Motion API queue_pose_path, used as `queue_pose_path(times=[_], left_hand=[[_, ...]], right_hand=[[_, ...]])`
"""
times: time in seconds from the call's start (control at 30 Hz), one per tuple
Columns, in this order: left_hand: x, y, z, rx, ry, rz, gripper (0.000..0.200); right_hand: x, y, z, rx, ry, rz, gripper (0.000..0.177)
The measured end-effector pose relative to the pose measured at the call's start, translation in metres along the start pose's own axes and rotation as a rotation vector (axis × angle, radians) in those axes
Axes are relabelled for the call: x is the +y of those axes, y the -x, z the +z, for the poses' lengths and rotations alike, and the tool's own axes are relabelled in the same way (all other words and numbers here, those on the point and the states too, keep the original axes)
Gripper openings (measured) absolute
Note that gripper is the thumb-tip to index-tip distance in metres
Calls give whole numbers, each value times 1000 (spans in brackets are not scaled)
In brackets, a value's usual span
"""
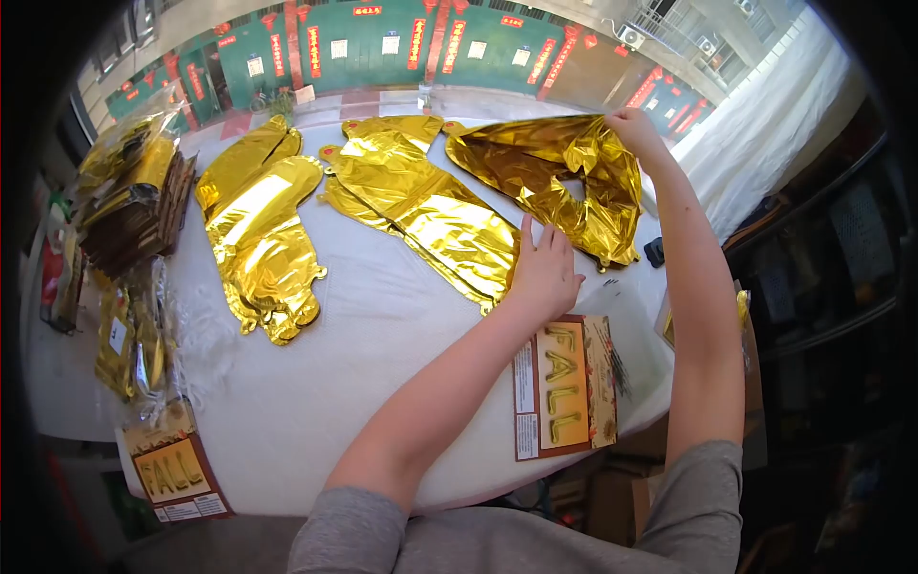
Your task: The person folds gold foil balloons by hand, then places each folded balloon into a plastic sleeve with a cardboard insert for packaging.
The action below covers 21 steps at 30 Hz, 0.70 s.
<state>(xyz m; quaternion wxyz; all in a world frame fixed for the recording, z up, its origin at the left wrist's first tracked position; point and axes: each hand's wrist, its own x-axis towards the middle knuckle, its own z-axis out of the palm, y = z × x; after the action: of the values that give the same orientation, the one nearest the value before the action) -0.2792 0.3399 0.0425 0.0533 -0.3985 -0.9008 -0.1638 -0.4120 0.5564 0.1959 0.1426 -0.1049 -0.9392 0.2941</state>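
The person's right hand (633,129) is closed in a pinch on the top far corner of a crumpled gold foil balloon (564,172), which lies on the right far part of the white cloth-covered table (382,325). The left hand (545,273) is spread flat, palm down, fingers straight, gripping nothing; it presses the near end of a flat gold foil balloon (430,210) just beside the crumpled one. A third gold foil balloon (263,239) lies further left, apart from both. A brown printed card reading FALL (564,387) (gold letters) sits near the left wrist at the table's edge.
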Motion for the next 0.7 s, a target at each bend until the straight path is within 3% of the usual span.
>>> queue_pose_path(times=[0.03, 0.07, 0.13, 0.17, 0.23, 0.27, 0.33, 0.37, 0.43, 0.5, 0.53, 0.57, 0.7], left_hand=[[0, 0, 0, 4, -2, -3, 69], [-1, 0, 0, 5, 9, 0, 68], [-2, -1, -1, 9, 18, 3, 68], [-2, 0, -3, 3, 51, -1, 68], [-3, 0, 0, -1, 83, -7, 68], [-4, 0, 6, 58, 69, 0, 68], [-4, 1, 7, 119, 56, 6, 69], [-5, 1, 3, 81, 60, 7, 69], [-4, 0, 1, 48, 67, 9, 70], [-5, -1, 3, 45, 87, 3, 70], [-4, 0, 4, 47, 88, 3, 70], [-4, 0, 5, 63, 62, 5, 71], [-5, 1, -1, 43, 65, 8, 72]], right_hand=[[-4, -13, -6, 34, -44, 118, 21], [5, -39, -10, 35, -45, 114, 21], [47, -100, -19, 251, -137, 33, 21], [22, -86, -23, 251, -137, 31, 21], [-52, -39, -32, 459, -532, 239, 33], [-35, -63, -43, 458, -532, 237, 33], [22, -132, -74, 574, 18, 128, 38], [1, -114, -81, 575, 20, 127, 38], [-66, -57, -105, 687, -264, 255, 40], [-64, -73, -132, 836, -675, 157, 41], [-48, -98, -155, 906, -726, 60, 43], [-50, -99, -178, 841, -672, 27, 38], [-86, -87, -229, 1016, -755, -251, 39]])
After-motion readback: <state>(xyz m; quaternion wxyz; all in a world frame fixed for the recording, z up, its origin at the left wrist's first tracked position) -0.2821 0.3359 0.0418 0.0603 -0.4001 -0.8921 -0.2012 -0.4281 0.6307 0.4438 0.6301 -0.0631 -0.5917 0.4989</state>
